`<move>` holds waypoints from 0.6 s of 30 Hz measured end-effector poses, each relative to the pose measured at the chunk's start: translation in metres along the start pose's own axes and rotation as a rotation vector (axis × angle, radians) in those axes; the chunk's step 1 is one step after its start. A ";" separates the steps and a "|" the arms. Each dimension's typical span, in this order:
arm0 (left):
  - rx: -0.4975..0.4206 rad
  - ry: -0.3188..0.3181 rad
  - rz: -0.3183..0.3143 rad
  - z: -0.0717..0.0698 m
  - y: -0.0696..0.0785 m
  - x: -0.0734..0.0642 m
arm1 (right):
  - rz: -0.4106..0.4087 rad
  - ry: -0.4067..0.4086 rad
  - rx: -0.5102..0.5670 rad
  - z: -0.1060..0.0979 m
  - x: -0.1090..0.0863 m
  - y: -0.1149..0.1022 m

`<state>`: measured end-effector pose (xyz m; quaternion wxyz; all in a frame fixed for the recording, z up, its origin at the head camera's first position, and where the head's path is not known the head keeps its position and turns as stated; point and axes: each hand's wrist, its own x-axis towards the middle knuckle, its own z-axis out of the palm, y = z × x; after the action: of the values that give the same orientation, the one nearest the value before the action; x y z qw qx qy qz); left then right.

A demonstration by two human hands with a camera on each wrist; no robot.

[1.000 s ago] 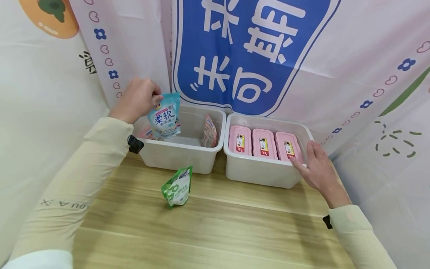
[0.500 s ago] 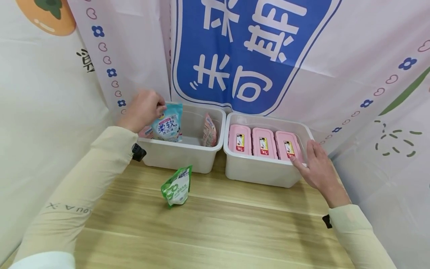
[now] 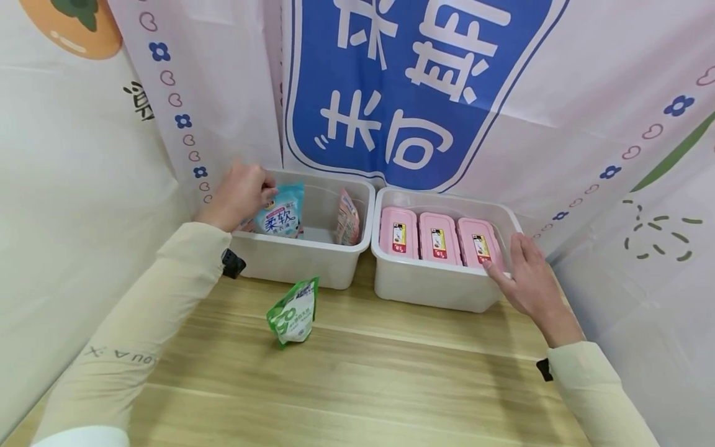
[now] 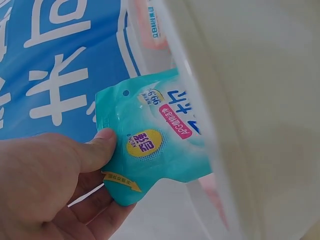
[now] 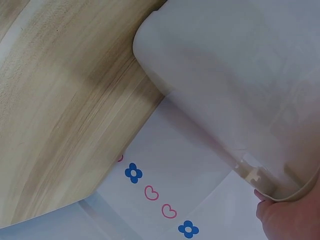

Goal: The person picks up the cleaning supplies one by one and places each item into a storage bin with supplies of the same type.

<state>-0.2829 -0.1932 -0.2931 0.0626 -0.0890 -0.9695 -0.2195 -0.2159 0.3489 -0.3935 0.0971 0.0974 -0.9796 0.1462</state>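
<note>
My left hand (image 3: 240, 195) pinches the top corner of a teal laundry detergent pouch (image 3: 282, 214). The pouch stands partly below the rim of the left white bin (image 3: 301, 261); in the left wrist view my thumb lies on the front of the pouch (image 4: 150, 110), fingers behind. Its lower part is hidden by the bin wall there. My right hand (image 3: 530, 279) grips the right corner of the right white bin (image 3: 430, 288), thumb over the front rim. The right wrist view shows the fingers at the rim of the bin (image 5: 235, 65).
A pink pouch (image 3: 348, 220) leans at the right inside the left bin, and more pink packaging shows behind the teal pouch. Three pink lidded boxes (image 3: 438, 239) fill the right bin. A green pouch (image 3: 296, 313) stands on the wooden table (image 3: 391, 385). Printed curtains close in the back and sides.
My left hand has lowered the teal pouch into the left bin, moving down and slightly right. The right hand has stayed on the right bin.
</note>
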 end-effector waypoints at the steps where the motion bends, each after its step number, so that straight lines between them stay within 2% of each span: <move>1: -0.001 0.000 0.000 0.002 -0.001 0.000 | 0.001 0.000 0.001 0.000 0.000 0.000; 8: -0.002 -0.009 -0.005 0.013 -0.010 -0.003 | 0.000 0.005 -0.004 0.002 0.000 0.000; 14: -0.005 -0.006 0.044 0.022 -0.018 0.000 | -0.002 0.014 -0.004 0.003 -0.001 0.002; 18: 0.013 -0.009 0.047 0.028 -0.020 0.001 | -0.002 0.014 0.003 0.002 -0.001 0.003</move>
<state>-0.2896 -0.1985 -0.3260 0.0640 -0.1123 -0.9689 -0.2112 -0.2156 0.3509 -0.3964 0.1040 0.0975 -0.9786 0.1482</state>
